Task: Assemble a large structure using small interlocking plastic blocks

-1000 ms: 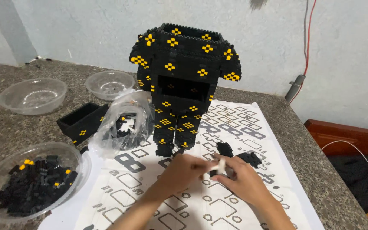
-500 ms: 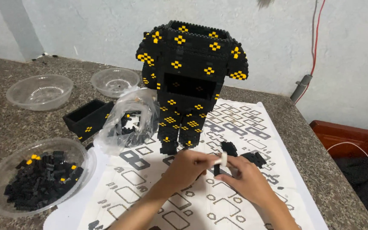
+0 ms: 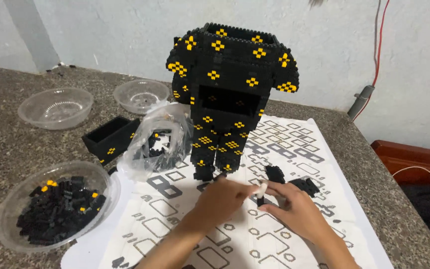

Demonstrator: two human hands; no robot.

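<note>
Both hands have barely shifted since before: left hand [image 3: 222, 199] and right hand [image 3: 294, 211] pinch a small white piece [image 3: 261, 189] together, just before the black-and-yellow block figure [image 3: 230, 94]. Left of that figure lies a crumpled clear plastic bag [image 3: 158, 142] of black bricks.

Two empty clear plastic bowls [image 3: 55, 107] [image 3: 141, 95] sit at the upper left of the frame on the speckled stone bench [image 3: 6, 144]. A red wire [image 3: 377, 55] runs down the pale wall [image 3: 100, 35] at the upper right. A dark red wooden piece [image 3: 414, 159] lies at the right edge.
</note>
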